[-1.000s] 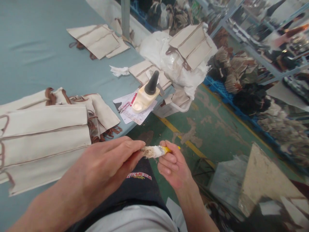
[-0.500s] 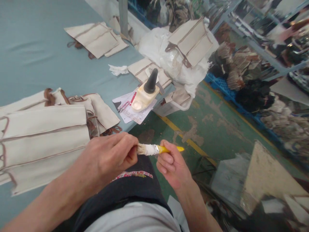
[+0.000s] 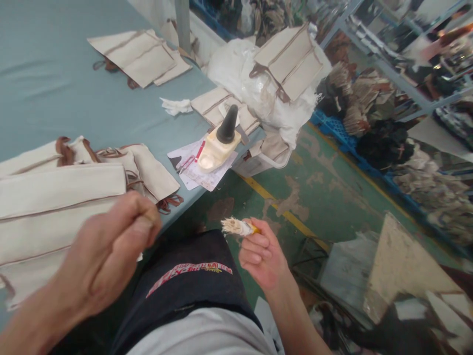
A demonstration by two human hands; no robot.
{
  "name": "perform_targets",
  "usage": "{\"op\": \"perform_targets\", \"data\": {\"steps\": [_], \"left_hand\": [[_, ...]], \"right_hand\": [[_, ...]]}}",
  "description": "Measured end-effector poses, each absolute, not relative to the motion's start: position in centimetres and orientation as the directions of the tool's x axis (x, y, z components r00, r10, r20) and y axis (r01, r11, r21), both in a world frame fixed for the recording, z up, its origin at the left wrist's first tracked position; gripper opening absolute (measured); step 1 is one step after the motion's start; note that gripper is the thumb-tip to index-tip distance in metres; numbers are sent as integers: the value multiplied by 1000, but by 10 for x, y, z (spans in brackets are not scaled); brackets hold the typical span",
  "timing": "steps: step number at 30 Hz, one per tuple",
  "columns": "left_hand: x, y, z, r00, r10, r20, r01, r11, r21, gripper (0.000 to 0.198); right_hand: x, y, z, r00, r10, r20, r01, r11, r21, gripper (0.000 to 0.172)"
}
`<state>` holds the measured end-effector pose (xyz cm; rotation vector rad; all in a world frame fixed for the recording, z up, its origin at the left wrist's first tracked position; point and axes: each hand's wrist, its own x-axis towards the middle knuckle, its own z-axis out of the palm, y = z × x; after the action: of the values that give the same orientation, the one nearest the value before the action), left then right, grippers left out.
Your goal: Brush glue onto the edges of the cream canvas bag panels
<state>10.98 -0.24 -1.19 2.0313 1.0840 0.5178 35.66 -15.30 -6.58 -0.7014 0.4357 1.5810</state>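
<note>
White bin with beige cloth inside, beyond the right hand's brush

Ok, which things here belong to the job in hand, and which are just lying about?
Part of the job, it seems:
brush, held in the right hand
stacked cream pieces, nearest the left hand
pale container with black cone, possibly

Just lying about, it seems:
crumpled white scrap on the table
tan board at lower right
white plastic bundle by the table

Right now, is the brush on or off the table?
Off: the right hand holds the brush in the air, clear of the table, fingers closed around its yellow handle.
</note>
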Motion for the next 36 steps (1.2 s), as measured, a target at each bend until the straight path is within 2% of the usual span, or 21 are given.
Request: {"op": "perform_targets", "data": {"steps": [4,10,12,16,21,26,30,33,36], "left_hand": [[144,-41,-10,669,740,-67,341,-226,912,38],[153,-45,-14,788,615,46,175,-294,940,40],[154,-48,-13,782,622,37,172,-272,947,39],[157,-59,-10,691,708,-144,262,-59,963,31],[155,-71,-13,733,614,-292,210,204,956,30],[155,-77,-13,652,646,-398,237,325,915,33],[155,-79,-12,628,687,-366,312,208,927,46],[151,-81,-15,607,721,-333,355,128,926,50],[144,-82,-24,608,726,-321,338,129,932,46]], "right_hand": [[350,-148,-67,-58,799,-599,-983,-152,-107,13],[349,-148,-71,-81,844,-530,-981,-161,-107,24],[348,-148,-71,-81,844,-530,-978,-169,-119,26],[346,-150,-71,-77,840,-537,-967,-194,-165,25],[345,-154,-72,-71,833,-549,-958,-210,-196,27],[343,-155,-71,-38,820,-571,-956,-197,-220,26],[341,-155,-62,50,816,-576,-923,-182,-338,37],[340,-154,-51,180,821,-542,-846,-152,-512,46],[340,-154,-43,310,835,-455,-727,-100,-679,49]]}}
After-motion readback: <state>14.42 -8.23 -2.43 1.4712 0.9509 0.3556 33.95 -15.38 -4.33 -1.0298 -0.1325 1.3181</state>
